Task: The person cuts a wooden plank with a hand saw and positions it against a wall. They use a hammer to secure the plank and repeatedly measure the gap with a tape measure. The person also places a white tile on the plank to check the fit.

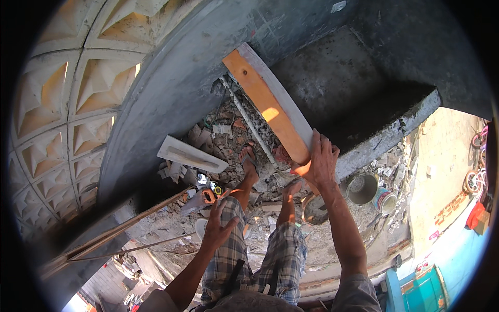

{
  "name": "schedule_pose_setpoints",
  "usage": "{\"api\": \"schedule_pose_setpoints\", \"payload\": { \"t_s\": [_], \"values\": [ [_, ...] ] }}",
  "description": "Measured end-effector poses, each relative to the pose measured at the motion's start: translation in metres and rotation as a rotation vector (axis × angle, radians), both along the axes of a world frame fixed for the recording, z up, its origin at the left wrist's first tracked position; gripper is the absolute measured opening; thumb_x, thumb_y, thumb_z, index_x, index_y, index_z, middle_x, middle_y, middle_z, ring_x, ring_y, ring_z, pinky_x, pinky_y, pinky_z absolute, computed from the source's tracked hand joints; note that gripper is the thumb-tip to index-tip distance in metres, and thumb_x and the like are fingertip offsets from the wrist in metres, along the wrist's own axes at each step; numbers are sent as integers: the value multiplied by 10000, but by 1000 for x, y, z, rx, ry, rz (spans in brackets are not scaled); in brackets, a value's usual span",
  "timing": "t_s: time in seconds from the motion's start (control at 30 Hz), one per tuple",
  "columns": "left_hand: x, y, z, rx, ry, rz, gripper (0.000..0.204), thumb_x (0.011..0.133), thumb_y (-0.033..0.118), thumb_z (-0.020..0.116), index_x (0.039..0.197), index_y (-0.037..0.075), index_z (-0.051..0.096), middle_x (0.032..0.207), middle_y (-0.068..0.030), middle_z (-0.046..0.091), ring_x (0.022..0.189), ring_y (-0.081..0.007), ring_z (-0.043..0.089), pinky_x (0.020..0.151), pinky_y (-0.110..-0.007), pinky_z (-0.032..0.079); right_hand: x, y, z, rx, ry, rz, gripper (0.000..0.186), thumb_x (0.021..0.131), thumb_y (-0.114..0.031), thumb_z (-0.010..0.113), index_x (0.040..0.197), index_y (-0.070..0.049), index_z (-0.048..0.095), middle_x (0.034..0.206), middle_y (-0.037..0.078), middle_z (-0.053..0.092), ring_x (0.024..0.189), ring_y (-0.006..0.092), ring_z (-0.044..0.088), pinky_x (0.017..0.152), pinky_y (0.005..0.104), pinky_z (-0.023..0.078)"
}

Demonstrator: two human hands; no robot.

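My right hand [324,164] is closed on the near end of a wooden board [270,106], its fingers over the top edge. The board has an orange-brown face and a grey, cement-smeared edge. It slants up and left against the front of a grey concrete basin [387,132]. My left hand [217,229] holds nothing; its fingers are spread over my left knee. Just beyond that hand lie a handsaw [208,196] with an orange handle and a yellow tape measure [218,191].
A plastering float [191,154] lies on rubble [223,125] beside the grey wall [171,78]. A pale pipe [247,119] runs below the board. A bucket [362,188] and a tin [385,202] stand at right. Wooden strips [122,224] cross at lower left.
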State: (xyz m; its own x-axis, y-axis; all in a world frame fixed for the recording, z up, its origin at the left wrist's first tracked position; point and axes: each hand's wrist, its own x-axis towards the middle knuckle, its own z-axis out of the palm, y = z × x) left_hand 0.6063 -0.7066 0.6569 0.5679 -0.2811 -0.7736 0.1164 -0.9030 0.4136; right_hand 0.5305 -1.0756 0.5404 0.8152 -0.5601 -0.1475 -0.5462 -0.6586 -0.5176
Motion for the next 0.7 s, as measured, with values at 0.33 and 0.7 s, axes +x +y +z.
{"api": "schedule_pose_setpoints", "payload": {
  "t_s": [0.33,0.7],
  "values": [
    [-2,-1,-1,7,15,8,831,935,494,722,1588,119,370,1677,-254,205,1559,-423,211,1239,-526,252,0,2,-1,-4,-1,-6,1066,656,-477,852,1485,22,405,1256,181,538,1161,331,557,980,525,375],
    [49,-57,-11,-60,-61,-27,787,962,385,708,1584,56,356,1615,-262,343,1479,-390,402,1185,-459,362,-2,3,-4,-61,24,-2,1147,692,-613,828,1527,23,363,1364,199,513,1205,337,519,1013,596,351]
  ]
}}
